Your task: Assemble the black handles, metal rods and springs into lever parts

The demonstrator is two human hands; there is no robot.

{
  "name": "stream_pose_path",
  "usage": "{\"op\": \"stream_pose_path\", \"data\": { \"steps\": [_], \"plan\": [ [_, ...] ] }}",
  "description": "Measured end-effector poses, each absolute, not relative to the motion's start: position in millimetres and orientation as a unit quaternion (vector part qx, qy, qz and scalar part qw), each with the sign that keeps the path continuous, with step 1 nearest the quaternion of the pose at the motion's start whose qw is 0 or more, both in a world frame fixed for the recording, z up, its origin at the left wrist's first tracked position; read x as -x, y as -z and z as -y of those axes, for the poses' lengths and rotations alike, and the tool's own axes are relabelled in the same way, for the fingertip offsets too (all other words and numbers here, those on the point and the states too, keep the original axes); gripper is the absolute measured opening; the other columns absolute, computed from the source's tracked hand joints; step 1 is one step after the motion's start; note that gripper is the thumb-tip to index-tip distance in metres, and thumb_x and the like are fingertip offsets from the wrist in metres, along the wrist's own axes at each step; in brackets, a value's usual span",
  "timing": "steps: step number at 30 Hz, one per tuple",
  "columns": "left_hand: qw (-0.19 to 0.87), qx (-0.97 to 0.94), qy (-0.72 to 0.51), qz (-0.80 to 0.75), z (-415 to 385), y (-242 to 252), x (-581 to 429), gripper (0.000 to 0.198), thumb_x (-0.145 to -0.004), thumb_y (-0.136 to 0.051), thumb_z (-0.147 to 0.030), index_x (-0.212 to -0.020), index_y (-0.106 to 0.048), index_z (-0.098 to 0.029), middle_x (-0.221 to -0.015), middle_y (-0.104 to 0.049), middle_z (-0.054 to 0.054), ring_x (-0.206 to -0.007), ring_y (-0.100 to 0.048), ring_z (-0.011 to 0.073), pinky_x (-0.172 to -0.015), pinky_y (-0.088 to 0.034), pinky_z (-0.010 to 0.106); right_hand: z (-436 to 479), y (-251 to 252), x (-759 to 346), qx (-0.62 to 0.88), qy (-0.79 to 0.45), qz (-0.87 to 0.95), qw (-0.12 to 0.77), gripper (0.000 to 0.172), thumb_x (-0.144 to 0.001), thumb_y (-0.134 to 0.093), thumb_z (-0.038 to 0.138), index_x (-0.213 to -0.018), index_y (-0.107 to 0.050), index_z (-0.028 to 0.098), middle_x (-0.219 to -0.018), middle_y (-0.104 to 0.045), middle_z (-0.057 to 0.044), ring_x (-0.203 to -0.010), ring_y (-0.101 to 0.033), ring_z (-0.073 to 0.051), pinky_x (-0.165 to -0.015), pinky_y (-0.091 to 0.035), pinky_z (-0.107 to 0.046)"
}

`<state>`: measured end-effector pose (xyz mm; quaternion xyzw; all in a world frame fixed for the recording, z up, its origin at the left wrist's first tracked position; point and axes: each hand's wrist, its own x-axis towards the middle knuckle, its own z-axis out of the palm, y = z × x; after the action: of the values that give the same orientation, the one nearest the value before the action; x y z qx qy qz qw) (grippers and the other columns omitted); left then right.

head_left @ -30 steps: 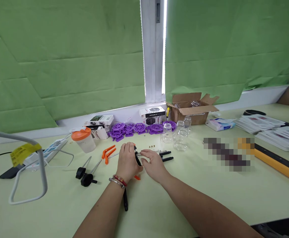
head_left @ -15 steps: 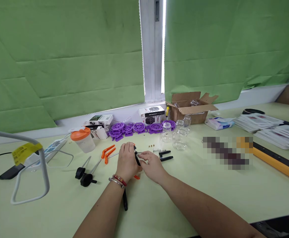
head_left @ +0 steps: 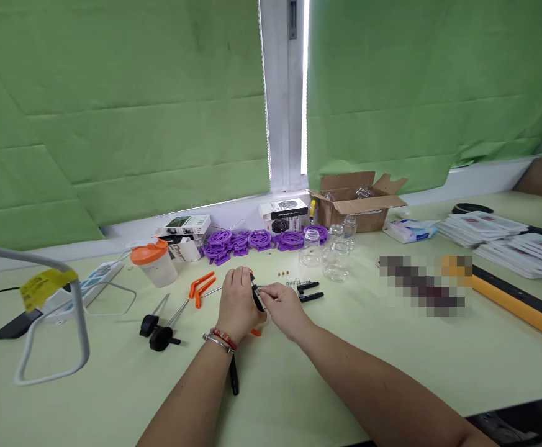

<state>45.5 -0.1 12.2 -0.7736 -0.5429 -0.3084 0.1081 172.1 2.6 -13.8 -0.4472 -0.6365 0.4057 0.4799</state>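
My left hand is wrapped around a black part with a silvery metal piece; the palm hides most of it. My right hand has thumb and fingertips pinched at the metal on that part's right side; what exactly they grip is too small to make out. Below the left hand, an orange piece and a black rod-like handle stick out; I cannot tell whether they join the held part. Close to the right hand lie black handle pieces, springs and small brass-coloured bits.
Left of the hands are orange levers and black knobs with metal rods. Purple wheel-shaped parts, glass jars and a cardboard box line the back. A shaker cup and grey metal frame stand left.
My right fingertips have drawn closer together in a pinch against the metal on the held part. My left hand keeps its hold almost unmoved.
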Motion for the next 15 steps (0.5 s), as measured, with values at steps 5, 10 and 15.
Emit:
{"op": "stream_pose_path", "data": {
  "steps": [5, 10, 15],
  "plan": [
    [0.108, 0.773, 0.312, 0.542, -0.2, -10.9, -45.1, 0.063, -0.047, -0.06, -0.015, -0.106, -0.038, -0.02, -0.104, -0.046, 0.009, -0.102, -0.043, 0.032, -0.09, -0.036, 0.05, -1.0, 13.8, -169.6, 0.436, -0.436, 0.601, 0.509, 0.023, -0.077, -0.053, 0.029, -0.084, -0.073, 0.021, -0.091, -0.065, -0.006, -0.085, -0.056, -0.019, -0.079, -0.041, -0.031],
    [0.107, 0.774, 0.311, 0.541, -1.2, -10.1, -44.6, 0.063, -0.047, -0.059, -0.015, -0.106, -0.038, -0.021, -0.103, -0.046, 0.009, -0.104, -0.042, 0.0326, -0.089, -0.036, 0.05, -4.9, 14.6, -165.2, 0.409, -0.582, 0.497, 0.497, 0.024, -0.07, -0.059, 0.034, -0.079, -0.073, 0.016, -0.079, -0.068, -0.004, -0.079, -0.056, -0.019, -0.072, -0.041, -0.03],
    [0.114, 0.774, 0.309, 0.541, -1.3, -10.5, -44.1, 0.064, -0.047, -0.06, -0.017, -0.107, -0.038, -0.02, -0.104, -0.046, 0.009, -0.104, -0.042, 0.0333, -0.09, -0.036, 0.051, -2.8, 10.3, -164.2, 0.416, -0.621, 0.437, 0.501, 0.022, -0.063, -0.066, 0.035, -0.07, -0.072, 0.015, -0.059, -0.06, 0.0, -0.062, -0.049, -0.013, -0.06, -0.037, -0.027]
  ]
}}
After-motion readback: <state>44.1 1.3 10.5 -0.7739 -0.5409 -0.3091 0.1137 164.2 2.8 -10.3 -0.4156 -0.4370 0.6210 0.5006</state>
